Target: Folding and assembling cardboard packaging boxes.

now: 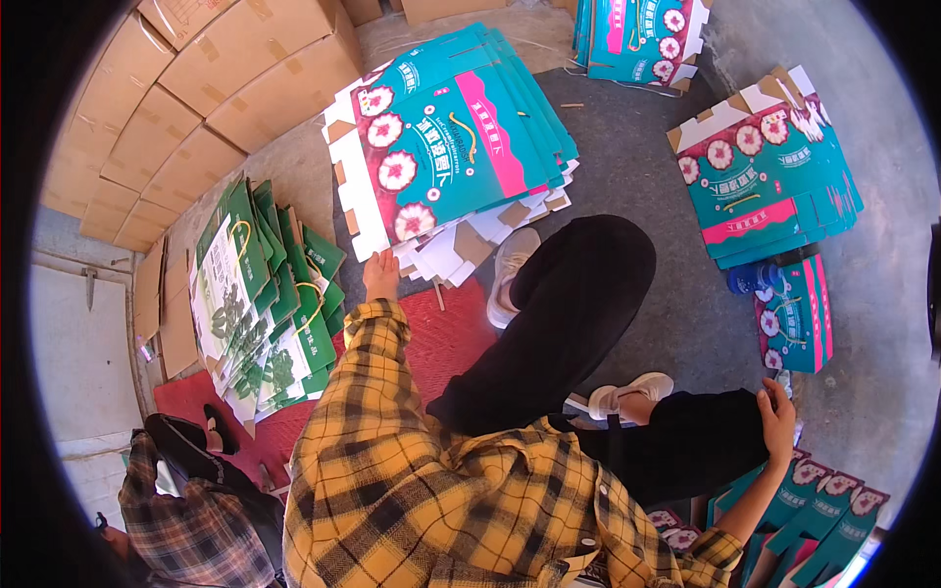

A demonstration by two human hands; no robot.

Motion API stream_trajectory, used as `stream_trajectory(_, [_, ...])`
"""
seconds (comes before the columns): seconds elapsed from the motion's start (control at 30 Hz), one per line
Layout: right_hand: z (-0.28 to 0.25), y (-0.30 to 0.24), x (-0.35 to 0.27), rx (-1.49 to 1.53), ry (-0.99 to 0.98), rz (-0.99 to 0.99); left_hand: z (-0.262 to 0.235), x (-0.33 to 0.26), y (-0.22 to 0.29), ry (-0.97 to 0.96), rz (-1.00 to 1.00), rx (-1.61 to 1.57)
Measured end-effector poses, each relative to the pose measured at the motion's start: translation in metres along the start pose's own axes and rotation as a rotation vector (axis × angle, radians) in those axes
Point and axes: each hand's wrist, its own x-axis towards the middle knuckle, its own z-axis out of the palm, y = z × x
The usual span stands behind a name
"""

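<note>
A stack of flat teal cartons (534, 147) with pink bands, fruit pictures and white notched flaps lies ahead of me. My left hand (382, 275) is at its near left corner, fingertips closed at the flap edge of the top carton (441, 196); the thumb's grip is partly hidden. Off to the right, my right hand (778, 421) rests by my bent knee, its fingers somewhat apart and nothing in them. Just beyond that hand stands a folded-up teal box (796, 314), with a dark blue object (753, 278) next to it.
More flat teal cartons (774, 176) lie at right, others (642, 44) at the back. Green carry boxes (265, 284) lean at left on a red mat (441, 333). Brown cartons (265, 59) are piled behind. Assembled teal boxes (814, 519) stand lower right. Another person (186, 510) sits lower left.
</note>
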Motion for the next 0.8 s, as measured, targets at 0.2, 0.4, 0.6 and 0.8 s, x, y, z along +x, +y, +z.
stream_trajectory(0.2, [-0.003, 0.002, -0.002, -0.012, -0.004, 0.050, 0.051, -0.039, 0.013, 0.010, -0.055, -0.073])
stream_trajectory(0.4, [0.000, 0.004, 0.000, 0.001, 0.020, 0.010, 0.136, -0.098, 0.033, -0.315, 0.232, 0.197])
stream_trajectory(0.6, [-0.004, 0.001, -0.004, 0.017, 0.049, -0.015, 0.225, -0.191, 0.025, -0.522, 0.456, 0.200])
stream_trajectory(0.8, [-0.004, 0.005, -0.006, 0.028, 0.070, -0.017, 0.276, -0.305, 0.013, -0.602, 0.647, 0.443])
